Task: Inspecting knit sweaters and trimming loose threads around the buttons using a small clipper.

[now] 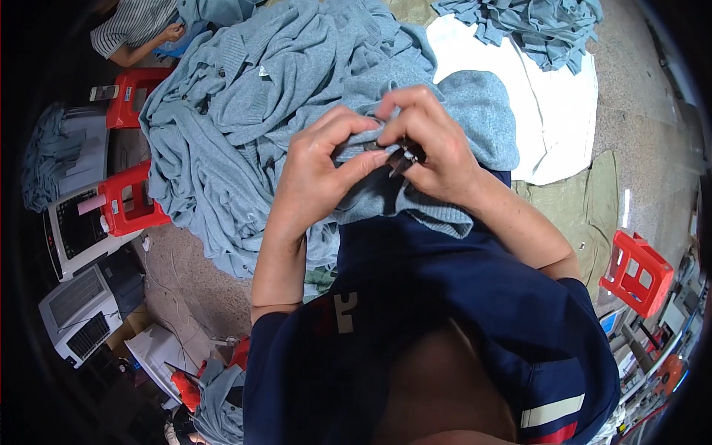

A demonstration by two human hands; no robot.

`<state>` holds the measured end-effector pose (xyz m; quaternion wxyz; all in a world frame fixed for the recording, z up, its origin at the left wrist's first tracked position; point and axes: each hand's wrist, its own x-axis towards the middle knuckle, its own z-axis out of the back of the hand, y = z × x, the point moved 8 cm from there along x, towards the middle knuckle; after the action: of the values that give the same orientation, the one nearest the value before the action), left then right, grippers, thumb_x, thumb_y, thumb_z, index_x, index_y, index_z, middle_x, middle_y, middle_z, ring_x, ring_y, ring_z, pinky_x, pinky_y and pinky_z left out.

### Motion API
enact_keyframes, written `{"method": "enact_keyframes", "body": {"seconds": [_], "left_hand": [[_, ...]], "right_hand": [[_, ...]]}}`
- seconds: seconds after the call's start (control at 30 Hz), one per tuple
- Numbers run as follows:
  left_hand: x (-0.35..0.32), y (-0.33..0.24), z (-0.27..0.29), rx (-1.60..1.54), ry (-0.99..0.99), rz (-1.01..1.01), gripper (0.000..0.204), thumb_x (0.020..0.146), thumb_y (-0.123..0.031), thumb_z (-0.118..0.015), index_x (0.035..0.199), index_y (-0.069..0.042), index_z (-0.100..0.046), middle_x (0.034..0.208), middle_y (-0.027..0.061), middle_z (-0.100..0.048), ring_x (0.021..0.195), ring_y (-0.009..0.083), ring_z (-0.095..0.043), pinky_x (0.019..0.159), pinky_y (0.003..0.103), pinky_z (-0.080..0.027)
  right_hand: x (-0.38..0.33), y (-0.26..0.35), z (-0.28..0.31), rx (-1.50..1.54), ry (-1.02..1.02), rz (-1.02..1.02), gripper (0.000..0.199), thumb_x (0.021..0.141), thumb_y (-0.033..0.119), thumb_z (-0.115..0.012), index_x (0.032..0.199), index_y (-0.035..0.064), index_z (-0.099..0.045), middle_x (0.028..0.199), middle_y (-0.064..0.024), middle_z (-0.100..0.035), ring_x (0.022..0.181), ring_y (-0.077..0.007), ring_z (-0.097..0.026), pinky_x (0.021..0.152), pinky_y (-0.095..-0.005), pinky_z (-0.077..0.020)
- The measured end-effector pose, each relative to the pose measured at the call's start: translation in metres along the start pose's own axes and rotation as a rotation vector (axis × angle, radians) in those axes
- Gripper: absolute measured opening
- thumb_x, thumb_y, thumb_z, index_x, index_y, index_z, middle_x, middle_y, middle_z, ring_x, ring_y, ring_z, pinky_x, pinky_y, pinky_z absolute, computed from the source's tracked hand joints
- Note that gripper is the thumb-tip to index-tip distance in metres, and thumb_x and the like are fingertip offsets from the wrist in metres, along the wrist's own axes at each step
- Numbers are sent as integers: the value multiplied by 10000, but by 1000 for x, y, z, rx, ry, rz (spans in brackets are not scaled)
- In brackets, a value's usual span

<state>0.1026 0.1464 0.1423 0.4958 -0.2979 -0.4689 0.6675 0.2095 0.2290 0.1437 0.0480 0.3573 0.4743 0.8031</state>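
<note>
In front of my chest, both hands are working on a grey-blue knit garment (363, 194) that lies over my lap. My left hand (320, 159) pinches a fold of it between thumb and fingers. Close against it, my right hand (434, 141) is curled round a small metal tool, seemingly thread snips (401, 161), their pointed blades showing below the fingers. The right fingertips, slightly blurred, touch the knit beside my left thumb. Which part of the garment lies between the hands is mostly hidden.
A large heap of similar knitwear (259, 96) spreads ahead and left. More garments (534, 30) lie on a white sheet (556, 119) at the far right. Red stools (133, 196) stand left, another red stool (638, 274) right. A person (137, 30) sits far left.
</note>
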Motion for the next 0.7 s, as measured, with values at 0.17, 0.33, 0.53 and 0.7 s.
{"method": "enact_keyframes", "body": {"seconds": [0.17, 0.33, 0.53, 0.7], "left_hand": [[-5, -15, 1, 187, -7, -91, 259, 722, -88, -777, 914, -13, -620, 836, 80, -625, 706, 200, -605, 603, 290, -467], [-6, -13, 0, 208, -64, -111, 238, 730, -76, -771, 855, -23, -576, 801, 69, -624, 684, 202, -609, 600, 292, -477], [-12, -24, -5, 404, -217, -470, 190, 704, -2, -713, 815, -33, -563, 757, 62, -606, 649, 238, -605, 562, 312, -456], [-1, -29, -17, 633, -78, -512, 177, 630, -31, -654, 747, -89, -535, 662, 29, -517, 688, 211, -530, 750, 359, -395]], "right_hand": [[-6, -32, -15, 245, 200, -350, 255, 719, -48, -707, 910, 19, -552, 853, -49, -601, 724, -133, -590, 634, -278, -498], [0, -32, -7, 227, 162, -301, 209, 691, -57, -690, 831, 10, -550, 780, -26, -577, 685, -109, -538, 603, -271, -453], [-7, -35, -9, 311, 138, -334, 194, 688, -47, -671, 814, 7, -533, 768, -33, -558, 682, -125, -523, 610, -274, -440], [-5, -24, 8, -96, 271, -118, 289, 634, -101, -583, 889, 15, -512, 924, -88, -506, 815, -234, -540, 688, -313, -446]]}}
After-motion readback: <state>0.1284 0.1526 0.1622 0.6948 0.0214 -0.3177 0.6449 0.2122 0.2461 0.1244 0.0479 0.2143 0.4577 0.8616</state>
